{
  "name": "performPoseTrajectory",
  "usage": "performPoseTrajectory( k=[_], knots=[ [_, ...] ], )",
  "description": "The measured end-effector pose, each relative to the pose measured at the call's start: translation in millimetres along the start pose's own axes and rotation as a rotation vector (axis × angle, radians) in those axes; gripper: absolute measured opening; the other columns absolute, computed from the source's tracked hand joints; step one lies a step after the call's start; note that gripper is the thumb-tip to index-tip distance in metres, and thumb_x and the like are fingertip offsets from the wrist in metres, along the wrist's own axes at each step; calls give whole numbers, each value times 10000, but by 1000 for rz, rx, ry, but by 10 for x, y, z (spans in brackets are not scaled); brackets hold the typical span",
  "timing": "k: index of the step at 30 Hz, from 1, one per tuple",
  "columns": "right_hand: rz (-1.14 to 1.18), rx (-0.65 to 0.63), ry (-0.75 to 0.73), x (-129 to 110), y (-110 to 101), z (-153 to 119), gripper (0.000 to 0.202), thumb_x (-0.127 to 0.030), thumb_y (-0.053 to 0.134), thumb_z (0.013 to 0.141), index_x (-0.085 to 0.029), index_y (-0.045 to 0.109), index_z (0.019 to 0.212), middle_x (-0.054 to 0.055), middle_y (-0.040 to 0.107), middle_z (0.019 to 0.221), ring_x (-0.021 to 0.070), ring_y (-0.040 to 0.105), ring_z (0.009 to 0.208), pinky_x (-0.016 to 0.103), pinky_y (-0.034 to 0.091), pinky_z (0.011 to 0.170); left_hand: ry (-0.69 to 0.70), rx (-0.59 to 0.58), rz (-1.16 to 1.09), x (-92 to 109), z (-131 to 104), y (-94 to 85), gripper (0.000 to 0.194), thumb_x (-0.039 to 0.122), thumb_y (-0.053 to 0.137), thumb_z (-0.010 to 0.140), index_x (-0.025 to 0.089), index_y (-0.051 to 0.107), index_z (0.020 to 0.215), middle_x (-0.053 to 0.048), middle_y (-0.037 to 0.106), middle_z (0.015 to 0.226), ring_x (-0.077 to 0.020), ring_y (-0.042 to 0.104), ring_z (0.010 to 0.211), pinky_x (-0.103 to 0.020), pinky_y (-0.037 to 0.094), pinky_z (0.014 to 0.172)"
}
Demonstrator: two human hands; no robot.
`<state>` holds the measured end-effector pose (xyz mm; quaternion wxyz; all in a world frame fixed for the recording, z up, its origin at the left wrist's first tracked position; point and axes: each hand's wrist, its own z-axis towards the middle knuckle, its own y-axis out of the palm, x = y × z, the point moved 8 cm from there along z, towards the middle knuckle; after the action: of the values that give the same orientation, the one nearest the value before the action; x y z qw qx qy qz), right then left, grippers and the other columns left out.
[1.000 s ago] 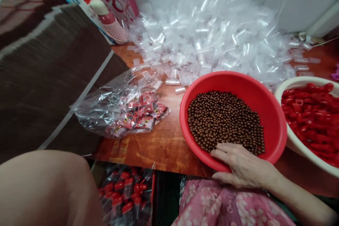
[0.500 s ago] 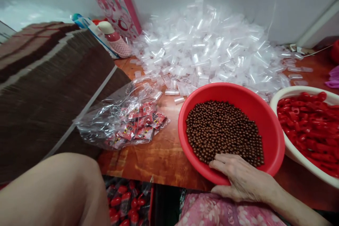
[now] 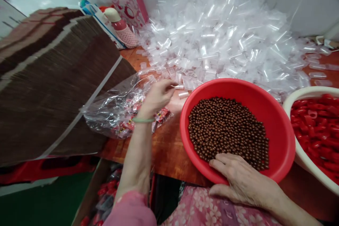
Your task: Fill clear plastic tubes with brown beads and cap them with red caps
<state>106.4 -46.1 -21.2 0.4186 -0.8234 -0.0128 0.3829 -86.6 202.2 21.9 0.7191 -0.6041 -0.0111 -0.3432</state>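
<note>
My left hand (image 3: 161,93) reaches over the table to the near edge of a heap of clear plastic tubes (image 3: 212,42). Its curled fingers, a little blurred, are at the end of one loose tube (image 3: 179,87), thumb and forefinger apart. A red basin (image 3: 280,127) holds many small, shiny brown balls (image 3: 225,130). Over its near rim lies my right hand (image 3: 238,176), thumb outside and fingers inside, fingertips at the edge of the balls. Under my left forearm, a clear plastic bag (image 3: 106,116) of small red printed packets is partly hidden.
A cream tub (image 3: 290,99) of red plastic parts stands at the right. To the left is a tall strapped stack of brown cardboard (image 3: 66,88). Behind it stand a bottle (image 3: 119,24) and a pink gift bag (image 3: 132,3). Below the table edge, a box holds red-capped items (image 3: 106,190).
My left hand has come into view and reached forward across the packet bag to the tubes. The bare knee at lower left is gone from view. My right hand stays on the basin rim.
</note>
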Motion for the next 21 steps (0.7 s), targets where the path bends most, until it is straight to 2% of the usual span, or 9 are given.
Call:
performPoseTrajectory(
  k=[2,4,7,10,15,18,21],
  knots=[
    [-24,28,-1,-1,-10,3,531,-657,510,975,-168,658,1119,114,687,1091,316,684,1062,552,562,969,-104,-102,152,-158,90,287,245,126,521,972,82,690,1145,-190,684,1185,-286,656,1126,-493,540,1021],
    [-51,64,1,4,-22,0,544,-659,476,987,-166,657,1126,116,689,1076,321,690,1034,563,576,931,-193,-185,278,-300,184,536,340,11,449,893,42,694,1127,-256,667,1203,-336,624,1175,-515,495,1054],
    [-88,124,-26,-5,-46,-11,537,-650,492,984,-161,659,1131,129,700,1090,326,703,1028,569,588,917,-264,-237,362,-463,306,783,441,14,427,869,44,634,1257,-266,623,1314,-347,566,1243,-501,468,1062],
    [-117,170,-49,-19,-73,-17,529,-648,505,978,-158,664,1098,122,709,1045,321,719,989,555,606,882,-294,-245,396,-598,367,906,467,41,403,886,70,594,1311,-245,602,1362,-350,520,1276,-481,455,1048],
    [-164,229,-80,-77,-115,-40,549,-665,495,971,-153,669,1066,140,721,1051,311,726,949,527,621,839,-307,-188,380,-719,345,889,394,48,397,899,53,635,1214,-253,663,1250,-367,557,1227,-497,452,1027],
    [-157,224,-109,-88,-134,-78,473,-614,516,988,-168,663,1049,107,713,1000,283,718,921,495,621,834,-291,-111,344,-680,269,721,343,85,392,946,58,665,1152,-236,708,1149,-342,622,1144,-496,469,1025],
    [-134,267,-132,-28,-296,-119,314,-473,527,1031,-188,654,1066,70,696,962,241,705,880,431,614,801,-232,-40,291,-501,125,477,308,160,433,989,92,675,1168,-185,739,1112,-291,670,1068,-441,517,986]
  ],
)
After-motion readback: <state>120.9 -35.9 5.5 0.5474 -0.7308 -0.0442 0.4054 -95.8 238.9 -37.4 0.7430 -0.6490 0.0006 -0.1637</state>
